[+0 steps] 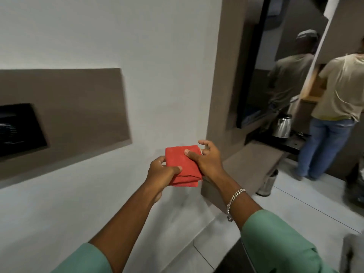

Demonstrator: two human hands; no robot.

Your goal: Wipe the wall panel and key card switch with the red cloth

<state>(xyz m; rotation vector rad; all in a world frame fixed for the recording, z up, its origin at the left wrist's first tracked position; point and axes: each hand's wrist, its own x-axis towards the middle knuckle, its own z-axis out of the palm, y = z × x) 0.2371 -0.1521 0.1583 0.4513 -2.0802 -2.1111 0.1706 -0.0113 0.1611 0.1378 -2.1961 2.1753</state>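
honestly, both my left hand (164, 170) and right hand (204, 157) pinch the folded red cloth (182, 166); loosening either could unfold it before reaching the wall panel (78, 107).

1. Wall panel (78, 107): cut off by the left edge, motion-blurred.
2. Dark inset plate (17, 129) in the panel: partly out of view, markings unreadable.
3. Red cloth (182, 164): folded, underside hidden; left hand (163, 172) fingers tucked behind it.
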